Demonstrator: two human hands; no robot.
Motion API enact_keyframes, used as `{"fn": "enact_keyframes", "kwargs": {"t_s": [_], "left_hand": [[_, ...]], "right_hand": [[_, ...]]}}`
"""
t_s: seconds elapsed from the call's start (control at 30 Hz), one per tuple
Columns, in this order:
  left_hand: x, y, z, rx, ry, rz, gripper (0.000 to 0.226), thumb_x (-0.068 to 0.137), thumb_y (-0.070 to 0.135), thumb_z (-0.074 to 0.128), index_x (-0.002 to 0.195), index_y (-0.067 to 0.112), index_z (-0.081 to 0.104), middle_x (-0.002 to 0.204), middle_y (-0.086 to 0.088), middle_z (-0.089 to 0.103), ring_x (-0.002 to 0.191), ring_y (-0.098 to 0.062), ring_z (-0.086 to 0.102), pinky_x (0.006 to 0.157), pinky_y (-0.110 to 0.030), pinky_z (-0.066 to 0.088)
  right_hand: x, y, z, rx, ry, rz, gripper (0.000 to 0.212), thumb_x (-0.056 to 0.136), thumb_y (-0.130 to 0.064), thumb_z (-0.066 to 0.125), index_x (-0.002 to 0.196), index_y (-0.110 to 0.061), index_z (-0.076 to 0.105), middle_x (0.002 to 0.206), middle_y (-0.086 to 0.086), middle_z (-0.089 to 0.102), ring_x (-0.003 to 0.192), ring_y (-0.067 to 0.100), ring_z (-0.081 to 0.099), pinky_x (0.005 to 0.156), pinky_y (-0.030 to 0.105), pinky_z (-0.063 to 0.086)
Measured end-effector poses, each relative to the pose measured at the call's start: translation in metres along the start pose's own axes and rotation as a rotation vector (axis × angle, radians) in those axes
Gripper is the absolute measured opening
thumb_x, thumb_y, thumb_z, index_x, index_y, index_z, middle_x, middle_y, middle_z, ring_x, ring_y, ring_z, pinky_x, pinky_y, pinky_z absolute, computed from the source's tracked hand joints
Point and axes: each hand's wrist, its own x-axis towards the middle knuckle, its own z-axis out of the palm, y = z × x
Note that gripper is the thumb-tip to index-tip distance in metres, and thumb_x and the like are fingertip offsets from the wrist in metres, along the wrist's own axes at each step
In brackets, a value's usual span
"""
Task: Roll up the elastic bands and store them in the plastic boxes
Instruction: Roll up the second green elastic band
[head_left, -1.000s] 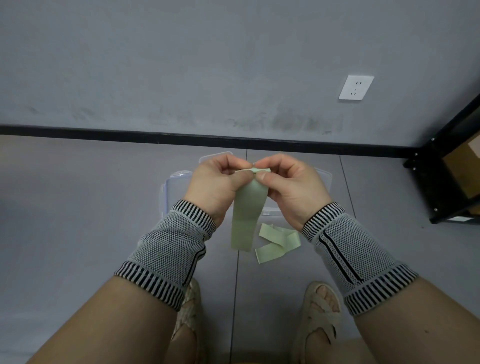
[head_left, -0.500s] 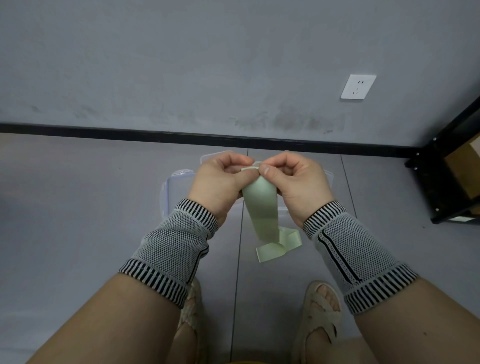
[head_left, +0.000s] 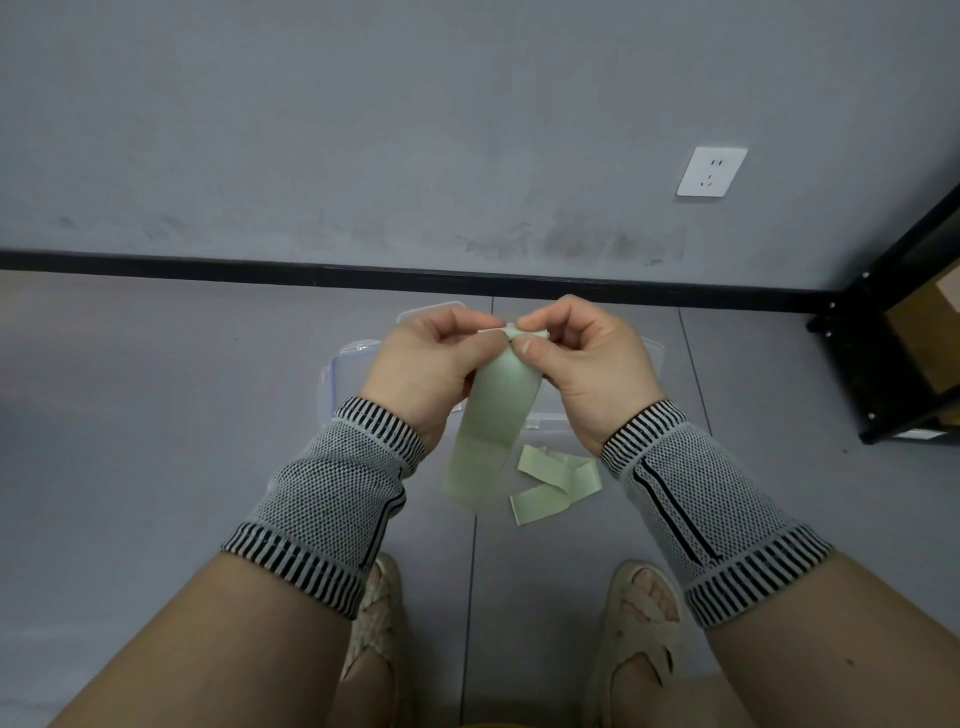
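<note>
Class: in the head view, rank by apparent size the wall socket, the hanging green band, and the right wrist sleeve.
1. right wrist sleeve, though nearness to the camera enlarges it
2. hanging green band
3. wall socket

No readable text anywhere.
The white plastic wall socket (head_left: 711, 172) shows only plug holes, no lettering, brand or number.

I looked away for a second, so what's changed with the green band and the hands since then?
Little: the hanging tail of the green band swung right, then back left. Left hand and right hand still pinch its top end. The second band on the floor and the plastic box stayed put.
</note>
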Motion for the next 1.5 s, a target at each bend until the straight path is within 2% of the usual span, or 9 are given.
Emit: {"fn": "enact_keyframes", "kwargs": {"t_s": [0.13, 0.23, 0.47, 0.63, 0.83, 0.97, 1.17, 1.37, 1.5], "left_hand": [[0.0017, -0.0008, -0.001, 0.002, 0.012, 0.021, 0.017, 0.083, -0.007, 0.06, 0.078, 0.009, 0.061, 0.064, -0.004, 0.063, 0.063, -0.016, 0.061, 0.064, -0.027, 0.053], [0.0018, -0.0005, -0.0013, 0.015, 0.015, 0.032, 0.02, 0.083, -0.01, 0.059, 0.077, 0.009, 0.06, 0.072, -0.01, 0.059, 0.065, -0.019, 0.058, 0.067, -0.029, 0.051], [0.0029, -0.002, -0.0019, 0.043, 0.027, 0.052, 0.023, 0.08, -0.013, 0.059, 0.076, 0.01, 0.061, 0.079, -0.011, 0.06, 0.07, -0.023, 0.059, 0.068, -0.031, 0.051], [0.0038, -0.0022, -0.0016, -0.008, 0.024, -0.019, 0.016, 0.081, -0.007, 0.063, 0.09, 0.007, 0.061, 0.08, -0.009, 0.067, 0.071, -0.019, 0.066, 0.07, -0.029, 0.057], [0.004, -0.0031, -0.0015, 0.013, 0.02, -0.043, 0.009, 0.082, -0.002, 0.065, 0.086, 0.005, 0.062, 0.073, -0.007, 0.066, 0.066, -0.016, 0.066, 0.066, -0.026, 0.057], [0.0029, -0.0008, -0.0018, -0.043, -0.011, -0.04, 0.006, 0.084, 0.0, 0.062, 0.086, 0.005, 0.064, 0.076, -0.009, 0.067, 0.067, -0.016, 0.064, 0.066, -0.025, 0.056], [0.0039, -0.002, -0.0034, -0.001, 0.036, 0.01, 0.013, 0.083, -0.003, 0.063, 0.082, 0.009, 0.065, 0.078, -0.013, 0.063, 0.076, -0.024, 0.059, 0.078, -0.037, 0.049], [0.0033, -0.001, -0.0038, 0.038, 0.041, 0.044, 0.018, 0.082, -0.007, 0.062, 0.082, 0.01, 0.064, 0.081, -0.011, 0.065, 0.074, -0.021, 0.064, 0.07, -0.027, 0.055], [0.0028, -0.0006, -0.0024, 0.033, 0.049, 0.043, 0.021, 0.08, -0.01, 0.062, 0.084, 0.01, 0.064, 0.081, -0.006, 0.069, 0.07, -0.015, 0.067, 0.067, -0.023, 0.056]], "right_hand": [[-0.0006, 0.0008, 0.0003, 0.028, -0.011, 0.033, 0.021, 0.081, 0.006, 0.066, 0.083, -0.015, 0.063, 0.082, 0.011, 0.066, 0.078, 0.023, 0.062, 0.081, 0.041, 0.053], [0.0, 0.0018, -0.002, 0.025, -0.002, 0.086, 0.022, 0.08, 0.001, 0.07, 0.092, -0.016, 0.062, 0.086, 0.011, 0.071, 0.08, 0.024, 0.068, 0.082, 0.042, 0.056], [-0.0025, -0.0027, 0.001, -0.032, 0.016, 0.074, 0.005, 0.083, -0.009, 0.07, 0.082, -0.009, 0.065, 0.085, 0.022, 0.07, 0.072, 0.025, 0.067, 0.075, 0.047, 0.056], [-0.0001, -0.0012, -0.0017, 0.004, 0.027, 0.055, 0.013, 0.081, -0.002, 0.069, 0.077, -0.014, 0.065, 0.079, 0.017, 0.067, 0.072, 0.025, 0.063, 0.074, 0.041, 0.055], [0.0008, -0.0003, -0.0032, -0.014, 0.024, 0.025, 0.018, 0.081, 0.002, 0.068, 0.078, -0.015, 0.063, 0.075, 0.01, 0.064, 0.07, 0.021, 0.06, 0.069, 0.034, 0.053], [0.0018, 0.0005, -0.0035, -0.034, 0.028, -0.007, 0.023, 0.079, 0.004, 0.069, 0.077, -0.018, 0.063, 0.076, 0.006, 0.065, 0.075, 0.02, 0.062, 0.078, 0.039, 0.054], [0.001, 0.0017, -0.0028, 0.0, 0.018, 0.021, 0.024, 0.08, 0.004, 0.069, 0.087, -0.019, 0.064, 0.082, 0.006, 0.07, 0.078, 0.018, 0.067, 0.081, 0.037, 0.056], [-0.0004, -0.0006, -0.0027, 0.042, 0.023, 0.086, 0.005, 0.084, -0.008, 0.069, 0.084, -0.013, 0.067, 0.075, 0.006, 0.072, 0.072, 0.02, 0.07, 0.071, 0.037, 0.059], [0.001, -0.0007, -0.0038, 0.012, 0.02, 0.076, 0.012, 0.082, -0.003, 0.069, 0.082, -0.015, 0.067, 0.076, 0.009, 0.07, 0.071, 0.021, 0.068, 0.072, 0.037, 0.058]]}}
